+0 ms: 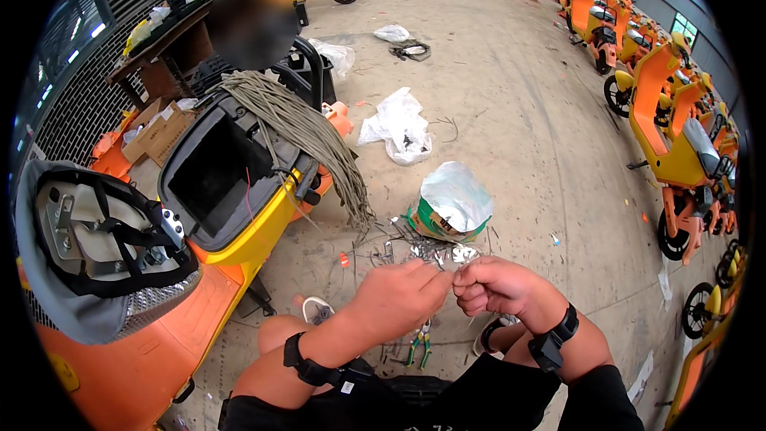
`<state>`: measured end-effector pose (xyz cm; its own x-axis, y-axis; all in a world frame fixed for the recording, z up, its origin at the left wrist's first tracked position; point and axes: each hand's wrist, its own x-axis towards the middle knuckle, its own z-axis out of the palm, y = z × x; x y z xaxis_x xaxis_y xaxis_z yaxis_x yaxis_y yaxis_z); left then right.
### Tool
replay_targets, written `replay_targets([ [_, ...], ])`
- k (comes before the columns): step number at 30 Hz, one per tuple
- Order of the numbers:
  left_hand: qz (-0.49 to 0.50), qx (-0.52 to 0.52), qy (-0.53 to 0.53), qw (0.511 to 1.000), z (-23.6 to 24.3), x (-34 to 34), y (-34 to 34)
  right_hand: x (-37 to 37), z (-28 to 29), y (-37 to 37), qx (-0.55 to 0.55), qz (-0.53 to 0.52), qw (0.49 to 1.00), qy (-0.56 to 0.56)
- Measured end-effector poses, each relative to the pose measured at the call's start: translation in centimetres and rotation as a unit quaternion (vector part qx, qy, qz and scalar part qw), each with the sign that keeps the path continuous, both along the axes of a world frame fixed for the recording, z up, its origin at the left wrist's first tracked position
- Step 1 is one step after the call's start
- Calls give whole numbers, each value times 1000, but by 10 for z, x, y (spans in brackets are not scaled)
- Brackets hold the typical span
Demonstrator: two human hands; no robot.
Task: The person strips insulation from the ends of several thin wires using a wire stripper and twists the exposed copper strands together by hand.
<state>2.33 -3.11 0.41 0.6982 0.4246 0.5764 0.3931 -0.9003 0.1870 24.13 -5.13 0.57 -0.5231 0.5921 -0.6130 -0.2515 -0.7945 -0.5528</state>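
Observation:
My left hand (401, 295) and my right hand (493, 286) meet fingertip to fingertip above the floor, between my knees. Both are closed in a pinch, and whatever lies in their fingers is too small or hidden to name. Just beyond them stands an open green bag (447, 227) with a silvery inner side. Scattered dark and pale scraps (427, 251) lie on the floor beside it. Below my hands, pliers with green handles (419, 347) rest on the floor.
To my left stands an orange and yellow scooter with its grey storage box (231, 172) open and its seat (104, 251) tipped back. A bundle of grey-green cables (291, 124) drapes over it. White plastic bags (396, 124) lie ahead. Rows of scooters (674, 128) line the right.

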Motion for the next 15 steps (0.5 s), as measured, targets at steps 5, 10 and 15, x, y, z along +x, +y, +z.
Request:
replay_targets([
  [5,-1,-56,0,998,2,-1,2,4,-2,-2,19,12,999,-49],
  [10,17,-134,17,991,-2,0,3,0,-12,-14,305,17,927,-216],
  [15,11,-534,-28,845,-10,-8,8,-3,3,-12,654,99,627,-412],
])
